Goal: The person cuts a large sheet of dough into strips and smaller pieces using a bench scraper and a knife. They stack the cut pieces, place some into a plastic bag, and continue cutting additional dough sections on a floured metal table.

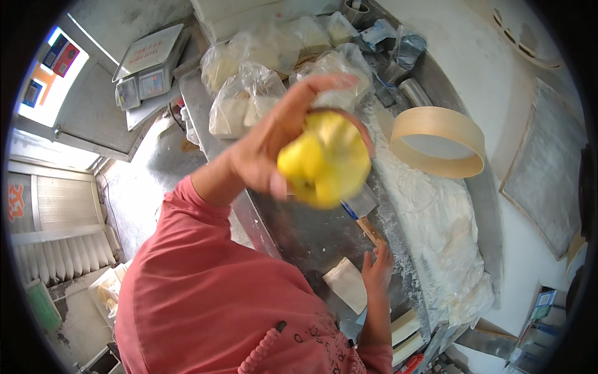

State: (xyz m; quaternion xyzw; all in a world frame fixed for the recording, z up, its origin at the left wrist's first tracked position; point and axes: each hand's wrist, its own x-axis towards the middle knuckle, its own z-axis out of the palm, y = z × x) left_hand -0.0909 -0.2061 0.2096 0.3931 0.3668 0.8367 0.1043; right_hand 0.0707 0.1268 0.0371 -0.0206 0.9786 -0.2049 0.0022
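Close before the camera, my left hand (266, 135) has its thumb and fingers around a glossy, lobed yellow fruit (327, 159), blurred, perhaps a bell pepper or quince. Below it, a wooden-handled blade tool (370, 229) lies on the dark worktop (303, 238); the fruit hides part of it, and a blue strip runs along it. The fingertips of my right hand (379, 269) meet the handle's end; whether they grip it is unclear. Next to this hand lies a flat, pale dough-like slab (348, 284).
Loose white flour (430, 219) covers the worktop's far side, with a round wooden-rimmed sieve (439, 142) over it. Clear plastic bags (247, 103) with pale blocks stand toward the top. A digital scale (149, 61) sits at upper left. Light wooden bars (405, 334) lie at lower right.
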